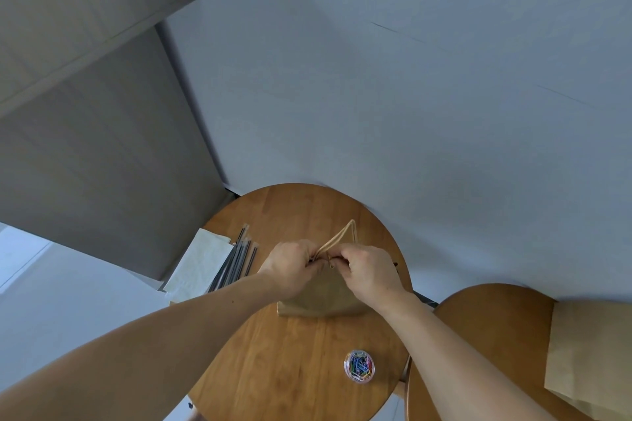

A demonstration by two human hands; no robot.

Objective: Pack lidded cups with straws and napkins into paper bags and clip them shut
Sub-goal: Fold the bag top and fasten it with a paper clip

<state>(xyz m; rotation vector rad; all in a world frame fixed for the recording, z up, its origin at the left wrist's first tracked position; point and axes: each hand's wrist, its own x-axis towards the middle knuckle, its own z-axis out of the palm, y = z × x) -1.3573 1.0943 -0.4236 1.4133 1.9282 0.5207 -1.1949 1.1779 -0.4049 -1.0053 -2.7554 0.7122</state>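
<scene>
Wooden table (290, 369), paper bag (321, 301), grey wall (410, 79)

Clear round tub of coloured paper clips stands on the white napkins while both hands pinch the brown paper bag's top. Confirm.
No. In the head view the clear round tub of coloured paper clips stands on the round wooden table, not the white napkins; left hand and right hand do pinch the top of the brown paper bag.

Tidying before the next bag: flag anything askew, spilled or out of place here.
Only the stack of white paper napkins: it seems to jut past the left edge of the round wooden table. The clear tub of coloured paper clips stands unspilled.
</scene>
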